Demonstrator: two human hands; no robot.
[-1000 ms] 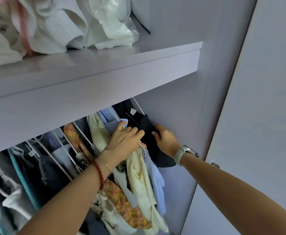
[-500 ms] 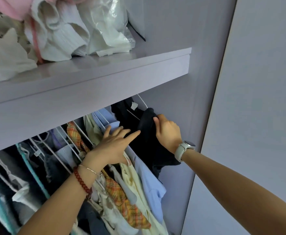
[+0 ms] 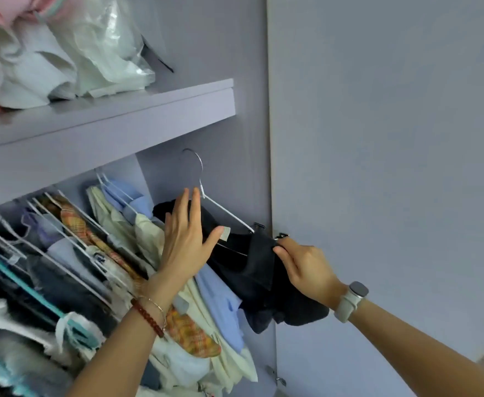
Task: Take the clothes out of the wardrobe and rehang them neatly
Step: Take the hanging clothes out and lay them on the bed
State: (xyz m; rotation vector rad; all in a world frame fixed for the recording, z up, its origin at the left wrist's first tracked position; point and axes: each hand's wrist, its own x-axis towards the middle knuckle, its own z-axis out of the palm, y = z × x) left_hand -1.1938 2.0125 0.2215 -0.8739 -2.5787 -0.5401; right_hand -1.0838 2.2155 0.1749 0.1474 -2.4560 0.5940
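rail hidden behind shelf point(image 3: 106, 130) — left-edge clothes point(image 3: 3, 325) blurred, cut off.

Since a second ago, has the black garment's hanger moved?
Yes. The white hanger with the black garment has come out from under the shelf, its hook now free.

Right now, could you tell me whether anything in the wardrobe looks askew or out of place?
Yes. The white hanger carrying the black garment is off the rail, its hook free in the air and tilted steeply. The right hand pinches the garment's edge. The other hanging clothes lean crowded and slanted.
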